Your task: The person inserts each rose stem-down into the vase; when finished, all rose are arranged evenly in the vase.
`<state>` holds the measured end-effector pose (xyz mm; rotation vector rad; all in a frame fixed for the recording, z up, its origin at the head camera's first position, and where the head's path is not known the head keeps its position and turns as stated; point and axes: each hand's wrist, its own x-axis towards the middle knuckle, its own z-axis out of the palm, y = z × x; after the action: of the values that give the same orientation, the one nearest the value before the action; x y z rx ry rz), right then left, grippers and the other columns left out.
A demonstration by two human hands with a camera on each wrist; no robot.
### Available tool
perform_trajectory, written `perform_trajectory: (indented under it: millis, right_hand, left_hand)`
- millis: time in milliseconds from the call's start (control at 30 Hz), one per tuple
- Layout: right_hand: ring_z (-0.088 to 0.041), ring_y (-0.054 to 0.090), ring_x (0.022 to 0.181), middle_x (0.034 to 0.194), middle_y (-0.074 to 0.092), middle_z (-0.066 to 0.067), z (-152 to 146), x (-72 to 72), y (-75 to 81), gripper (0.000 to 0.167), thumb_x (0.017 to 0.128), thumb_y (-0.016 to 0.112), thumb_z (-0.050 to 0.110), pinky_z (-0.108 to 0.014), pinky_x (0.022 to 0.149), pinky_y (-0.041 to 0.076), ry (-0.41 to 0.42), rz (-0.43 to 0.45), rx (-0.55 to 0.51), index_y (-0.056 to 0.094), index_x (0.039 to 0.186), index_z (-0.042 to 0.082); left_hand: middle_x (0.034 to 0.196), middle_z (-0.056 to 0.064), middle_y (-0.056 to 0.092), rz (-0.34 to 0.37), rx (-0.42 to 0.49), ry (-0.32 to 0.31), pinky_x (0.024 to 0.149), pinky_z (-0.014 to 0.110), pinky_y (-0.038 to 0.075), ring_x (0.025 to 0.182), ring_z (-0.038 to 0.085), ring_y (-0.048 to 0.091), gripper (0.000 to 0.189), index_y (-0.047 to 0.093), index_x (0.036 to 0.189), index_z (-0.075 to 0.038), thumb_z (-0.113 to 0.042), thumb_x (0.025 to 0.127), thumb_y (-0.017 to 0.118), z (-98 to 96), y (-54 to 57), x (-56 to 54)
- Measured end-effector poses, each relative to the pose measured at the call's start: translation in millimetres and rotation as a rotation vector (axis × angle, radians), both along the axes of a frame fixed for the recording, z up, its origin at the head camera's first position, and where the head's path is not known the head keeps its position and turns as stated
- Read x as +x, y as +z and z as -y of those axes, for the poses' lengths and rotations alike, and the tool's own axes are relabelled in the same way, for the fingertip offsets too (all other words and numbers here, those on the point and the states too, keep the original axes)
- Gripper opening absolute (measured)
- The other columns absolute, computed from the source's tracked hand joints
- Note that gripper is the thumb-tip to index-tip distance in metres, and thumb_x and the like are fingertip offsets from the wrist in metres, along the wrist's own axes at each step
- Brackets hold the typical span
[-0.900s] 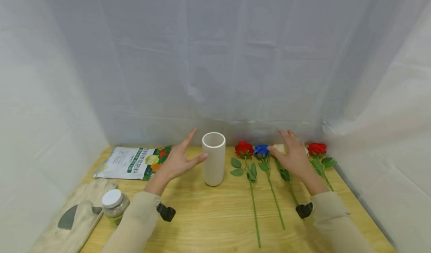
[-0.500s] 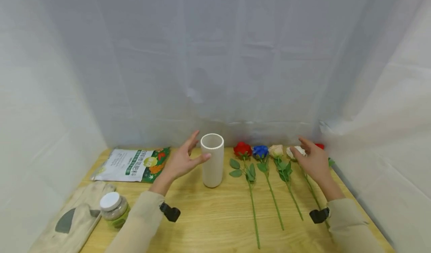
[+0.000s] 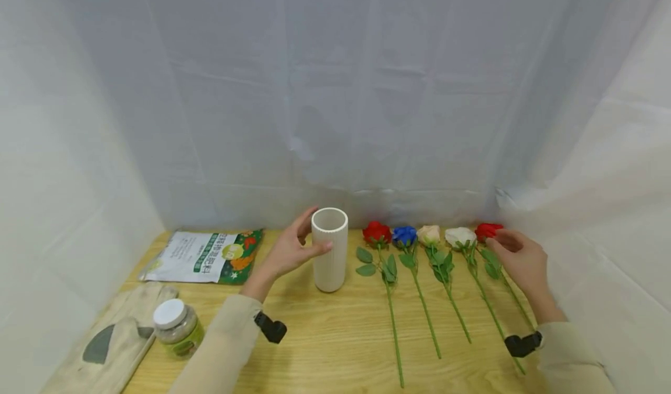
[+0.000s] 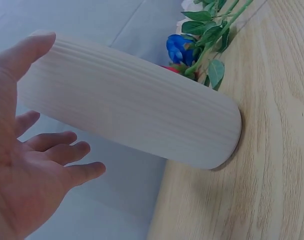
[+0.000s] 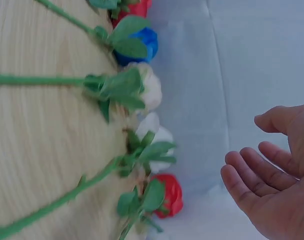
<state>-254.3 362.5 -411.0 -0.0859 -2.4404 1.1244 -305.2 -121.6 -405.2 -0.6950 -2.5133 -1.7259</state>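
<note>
A white ribbed vase [image 3: 329, 260] stands upright on the table. My left hand [image 3: 293, 248] is at its left side, thumb in front near the upper wall and fingers behind; in the left wrist view the left hand [image 4: 37, 150] has loosely bent fingers beside the vase [image 4: 137, 107]. My right hand [image 3: 521, 260] hovers at the far-right red rose [image 3: 488, 231], holding nothing. The right wrist view has the right hand [image 5: 272, 175] with relaxed fingers, apart from the red rose [image 5: 167, 195]. Leftward from it lie a white rose [image 3: 461, 238], a cream rose [image 3: 428, 235], a blue rose [image 3: 405, 236] and another red rose [image 3: 377, 232].
To the left lie a printed bag [image 3: 204, 257], a white-lidded jar [image 3: 178, 329] and beige gloves [image 3: 117, 336] with grey patches. Pale sheeting [image 3: 335, 91] encloses the wooden table [image 3: 325, 341] at the back and both sides.
My right hand has moved right, from over the cream and white roses to the far-right red one. My left hand has shifted slightly closer around the vase. The roses stay in place.
</note>
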Motion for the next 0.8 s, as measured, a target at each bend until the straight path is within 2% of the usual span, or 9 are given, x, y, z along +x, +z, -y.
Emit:
perform_trajectory:
  millis: [33, 133, 267, 367, 533, 800]
  right_hand:
    - [0.026, 0.053, 0.084, 0.103, 0.066, 0.027, -4.4, 0.7, -1.8, 0.049, 0.102, 0.07, 0.035, -0.003, 0.073, 0.047, -0.006, 0.016, -0.008, 0.067, 0.137, 0.001]
    - [0.025, 0.052, 0.083, 0.107, 0.07, 0.018, -16.6, 2.6, -8.3, 0.054, 0.103, 0.069, 0.037, -0.005, 0.071, 0.048, -0.023, 0.053, -0.006, 0.063, 0.141, 0.0]
    - [0.025, 0.049, 0.08, 0.116, 0.076, -0.008, -30.5, 5.8, -19.7, 0.056, 0.103, 0.068, 0.039, -0.007, 0.069, 0.047, -0.057, 0.099, 0.026, 0.062, 0.141, -0.002]
    - [0.025, 0.048, 0.077, 0.12, 0.075, -0.022, -39.6, 7.1, -29.0, 0.057, 0.103, 0.067, 0.039, -0.008, 0.067, 0.047, -0.074, 0.126, 0.039, 0.062, 0.139, -0.004]
    - [0.025, 0.048, 0.074, 0.12, 0.074, -0.028, -53.1, 8.1, -42.8, 0.057, 0.103, 0.068, 0.035, -0.01, 0.064, 0.05, -0.095, 0.162, 0.036, 0.061, 0.139, -0.008]
    - [0.02, 0.052, 0.071, 0.123, 0.07, -0.034, -66.9, 15.7, -57.2, 0.055, 0.104, 0.067, 0.027, -0.017, 0.062, 0.055, -0.07, 0.25, 0.032, 0.056, 0.14, -0.013]
  left_hand:
    - [0.163, 0.02, 0.046, 0.004, 0.006, -0.003, 0.122, 0.068, 0.032, 0.15, 0.042, 0.045, 0.094, 0.026, 0.167, -0.011, -0.02, 0.092, 0.083, -0.6, -0.3, -0.6]
    - [0.163, 0.02, 0.046, 0.013, 0.021, -0.01, 0.123, 0.067, 0.031, 0.151, 0.042, 0.044, 0.095, 0.026, 0.167, -0.01, -0.02, 0.092, 0.083, -2.0, -1.2, -2.1]
    - [0.161, 0.021, 0.048, 0.013, 0.053, -0.03, 0.123, 0.064, 0.034, 0.151, 0.042, 0.044, 0.092, 0.028, 0.166, -0.009, -0.017, 0.092, 0.082, -3.7, -2.9, -3.9]
    - [0.156, 0.021, 0.053, 0.006, 0.078, -0.054, 0.118, 0.062, 0.043, 0.146, 0.043, 0.049, 0.087, 0.032, 0.164, -0.009, -0.013, 0.093, 0.081, -4.7, -4.0, -4.5]
    - [0.148, 0.022, 0.059, 0.0, 0.089, -0.065, 0.109, 0.057, 0.053, 0.134, 0.042, 0.06, 0.079, 0.039, 0.161, -0.011, -0.009, 0.093, 0.08, -6.5, -4.2, -4.3]
    - [0.145, 0.023, 0.061, -0.008, 0.097, -0.08, 0.111, 0.058, 0.051, 0.132, 0.042, 0.062, 0.076, 0.042, 0.159, -0.011, -0.009, 0.094, 0.08, -7.9, -1.2, -2.3]
